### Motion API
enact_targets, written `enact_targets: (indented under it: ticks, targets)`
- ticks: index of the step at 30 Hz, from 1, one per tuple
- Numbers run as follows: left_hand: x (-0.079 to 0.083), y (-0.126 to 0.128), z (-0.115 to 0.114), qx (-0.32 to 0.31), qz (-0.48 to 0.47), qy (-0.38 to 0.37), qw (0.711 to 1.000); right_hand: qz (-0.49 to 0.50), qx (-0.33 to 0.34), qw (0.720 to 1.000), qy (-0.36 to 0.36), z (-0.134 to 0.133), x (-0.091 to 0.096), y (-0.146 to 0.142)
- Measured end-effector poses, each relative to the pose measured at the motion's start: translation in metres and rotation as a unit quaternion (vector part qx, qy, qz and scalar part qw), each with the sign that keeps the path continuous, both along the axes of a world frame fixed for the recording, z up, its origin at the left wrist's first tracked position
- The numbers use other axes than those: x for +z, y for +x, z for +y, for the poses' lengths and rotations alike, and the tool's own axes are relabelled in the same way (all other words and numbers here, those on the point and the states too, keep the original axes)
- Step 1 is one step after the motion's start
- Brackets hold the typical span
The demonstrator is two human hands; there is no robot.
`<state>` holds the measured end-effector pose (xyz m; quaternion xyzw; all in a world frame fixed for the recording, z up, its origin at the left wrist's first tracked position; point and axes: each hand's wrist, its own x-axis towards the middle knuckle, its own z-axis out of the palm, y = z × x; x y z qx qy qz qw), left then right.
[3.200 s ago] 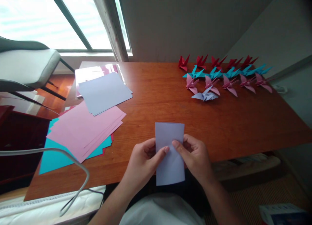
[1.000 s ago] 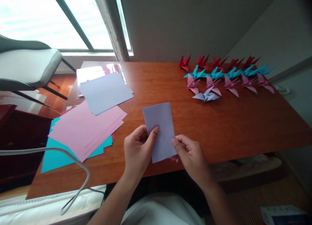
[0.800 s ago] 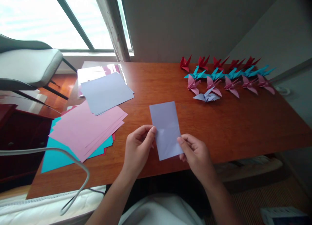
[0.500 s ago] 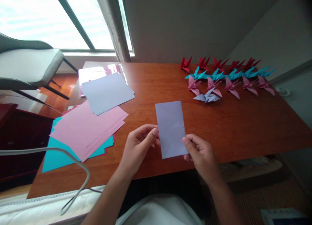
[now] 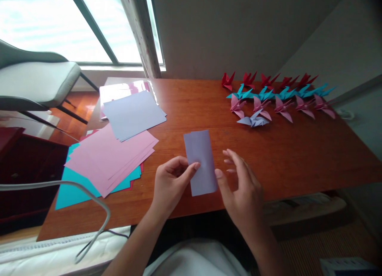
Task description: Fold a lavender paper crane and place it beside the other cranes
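Note:
A lavender sheet of paper [image 5: 203,152], folded over into a narrow upright strip, is held above the front of the table. Its two layers do not quite line up along the top left. My left hand [image 5: 176,178] pinches the strip's left edge, thumb on the front face. Beside the right edge, my right hand [image 5: 240,184] has its thumb and fingers apart, with the thumb tip at or very near the fold. Beyond the hands a lavender paper crane [image 5: 253,120] stands on the table.
Rows of pink [image 5: 283,108], blue [image 5: 264,93] and red paper cranes [image 5: 228,81] stand at the back right. Lavender sheets [image 5: 135,112] overlap pink sheets [image 5: 104,160] and blue sheets [image 5: 74,196] on the left. A grey bent tube [image 5: 86,192] crosses the lower left.
The lavender paper has gone from a wider rectangle to a narrower folded strip. My left thumb now lies on its face, and my right hand has let go and spread its fingers.

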<state>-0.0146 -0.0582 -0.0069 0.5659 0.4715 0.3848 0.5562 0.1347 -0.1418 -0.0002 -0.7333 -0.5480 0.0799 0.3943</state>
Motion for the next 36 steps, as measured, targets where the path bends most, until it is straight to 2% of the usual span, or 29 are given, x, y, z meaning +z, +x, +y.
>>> enact_targets:
  ticks: [3,6,8,10,13,17,19,21,24,27,36]
  targets:
    - [-0.003,-0.003,-0.004,-0.025,0.058,0.124,0.99,0.058,0.026,0.998,-0.027,0.003,0.007,-0.012]
    - [-0.004,-0.005,-0.008,-0.085,0.082,0.267,0.956,0.112,0.038,0.991,-0.064,0.007,0.013,-0.018]
    - [-0.004,-0.005,-0.009,-0.11,0.076,0.323,0.937,0.14,0.048,0.985,-0.085,0.009,0.018,-0.018]
    - [-0.003,-0.004,-0.009,-0.116,0.067,0.335,0.933,0.186,0.066,0.975,-0.1,0.01,0.022,-0.014]
    - [-0.002,-0.005,-0.008,-0.098,0.061,0.274,0.955,0.291,0.069,0.949,-0.101,0.01,0.025,-0.003]
    - [-0.001,-0.006,-0.006,-0.054,0.026,0.091,0.994,0.414,0.001,0.909,-0.056,0.007,0.018,0.011]
    - [0.0,-0.006,-0.005,-0.044,-0.011,-0.003,0.999,0.46,-0.041,0.886,-0.044,0.005,0.012,0.016]
    - [0.001,-0.005,-0.003,-0.037,-0.043,-0.065,0.996,0.495,-0.067,0.864,-0.062,0.001,0.008,0.019]
    - [0.001,-0.005,0.0,-0.031,-0.061,-0.101,0.993,0.526,-0.073,0.842,-0.092,-0.003,0.008,0.023]
    - [-0.001,-0.005,0.002,-0.022,-0.077,-0.109,0.991,0.548,-0.058,0.83,-0.084,-0.003,0.007,0.026]
    - [-0.006,-0.01,0.004,-0.026,-0.128,-0.14,0.981,0.563,-0.024,0.822,-0.079,0.0,0.0,0.031]
